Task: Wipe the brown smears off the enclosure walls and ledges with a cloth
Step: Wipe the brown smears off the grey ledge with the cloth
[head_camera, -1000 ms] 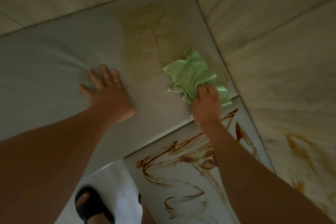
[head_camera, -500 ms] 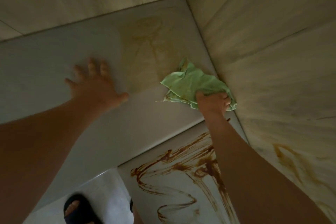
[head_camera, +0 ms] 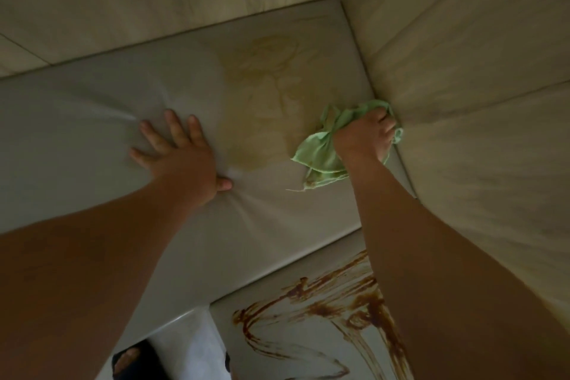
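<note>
Presently the right grip (head_camera: 364, 136) bunches the green cloth (head_camera: 318, 158) against the ledge (head_camera: 277, 225) beside the side wall (head_camera: 462, 102), left grip (head_camera: 184, 163) spread flat; firm overlapping strokes should lift the faint smear (head_camera: 268, 86).

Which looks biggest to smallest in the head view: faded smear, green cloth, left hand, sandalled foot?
The faded smear
left hand and green cloth, about alike; the right hand hides part of the cloth
sandalled foot, partly cropped

Left forearm (head_camera: 92, 259) and right forearm (head_camera: 431, 256) are bare; a dark open-toed sandal (head_camera: 151, 362) covers one foot.
</note>
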`<action>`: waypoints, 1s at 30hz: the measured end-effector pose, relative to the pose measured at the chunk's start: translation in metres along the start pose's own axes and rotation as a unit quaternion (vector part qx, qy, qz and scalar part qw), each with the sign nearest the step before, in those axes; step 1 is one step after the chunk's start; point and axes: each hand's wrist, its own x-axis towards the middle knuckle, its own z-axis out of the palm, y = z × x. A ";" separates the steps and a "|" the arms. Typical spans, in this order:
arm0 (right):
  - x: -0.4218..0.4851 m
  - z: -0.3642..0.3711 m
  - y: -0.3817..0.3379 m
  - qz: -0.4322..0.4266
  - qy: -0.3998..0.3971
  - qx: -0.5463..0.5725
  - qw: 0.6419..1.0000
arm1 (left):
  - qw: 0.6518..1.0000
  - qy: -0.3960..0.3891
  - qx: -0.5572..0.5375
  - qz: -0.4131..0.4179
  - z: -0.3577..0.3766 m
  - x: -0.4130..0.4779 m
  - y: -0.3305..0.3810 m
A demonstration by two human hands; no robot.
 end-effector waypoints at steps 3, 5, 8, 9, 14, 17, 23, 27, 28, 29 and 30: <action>-0.013 -0.005 0.026 -0.053 -0.008 -0.018 0.998 | 1.000 -0.008 -0.009 -0.002 -0.001 -0.001 0.001; -0.031 -0.009 0.055 -0.021 -0.020 -0.042 0.999 | 1.000 -0.005 -0.009 0.003 -0.002 -0.001 0.001; -0.041 -0.016 0.068 0.120 -0.061 -0.055 0.989 | 1.000 -0.002 -0.014 0.002 -0.002 -0.002 0.000; -0.037 -0.016 0.061 0.156 -0.064 -0.045 0.985 | 1.000 -0.001 -0.013 0.003 -0.001 -0.003 0.000; -0.022 -0.004 0.014 0.104 0.006 -0.042 0.994 | 1.000 0.004 -0.017 0.002 0.000 -0.002 0.002; -0.025 0.007 0.003 -0.099 0.008 -0.035 0.994 | 1.000 0.007 -0.009 0.002 0.002 -0.001 0.001; -0.013 0.001 0.014 -0.089 -0.011 0.088 0.992 | 1.000 0.006 -0.003 0.002 0.001 -0.002 0.001; -0.021 0.024 -0.003 -0.046 0.051 0.017 0.997 | 1.000 0.010 0.001 -0.001 0.006 0.001 -0.001; -0.019 0.029 -0.011 -0.041 0.069 0.005 0.997 | 1.000 0.016 0.000 0.002 0.009 0.003 -0.001; -0.016 0.033 -0.018 -0.043 0.081 -0.001 0.996 | 1.000 0.023 0.004 0.005 0.011 0.004 -0.001; -0.012 0.034 -0.026 -0.060 0.087 -0.006 0.994 | 0.999 0.031 0.007 0.008 0.011 0.004 -0.001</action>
